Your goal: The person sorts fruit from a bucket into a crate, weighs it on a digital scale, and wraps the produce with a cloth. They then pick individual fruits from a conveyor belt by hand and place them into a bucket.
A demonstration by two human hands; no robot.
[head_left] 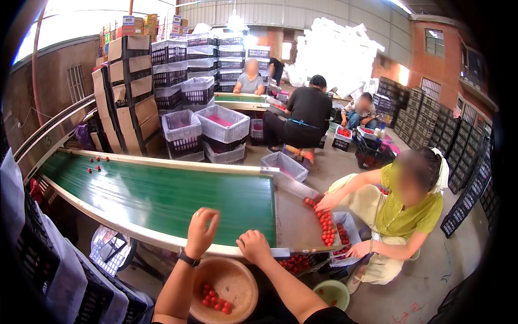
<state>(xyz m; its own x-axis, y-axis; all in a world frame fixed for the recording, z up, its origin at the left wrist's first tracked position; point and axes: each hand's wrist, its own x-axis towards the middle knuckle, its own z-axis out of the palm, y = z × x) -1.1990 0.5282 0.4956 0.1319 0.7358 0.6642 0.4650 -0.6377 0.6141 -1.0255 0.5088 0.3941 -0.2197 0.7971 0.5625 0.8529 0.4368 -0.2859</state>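
My left hand (202,231), a dark watch (188,257) on its wrist, is raised over the near edge of the green conveyor belt (178,189). Its fingers are curled in, and whatever may lie inside them is hidden. My right hand (254,247) rests at the belt's pale near rim, beside the metal end tray (294,224). Its fingers are bent under, so their inner side cannot be seen. Below my forearms a round tan bowl (245,286) holds several cherry tomatoes (213,298). A few more small red tomatoes (98,168) lie at the belt's far left.
At the right, a co-worker in a green top (413,218) reaches to a row of tomatoes (326,227) on the tray. A lined crate (348,229) and green basin (332,294) stand below. Stacked crates (43,259) crowd the left; a phone (112,247) lies on a stool.
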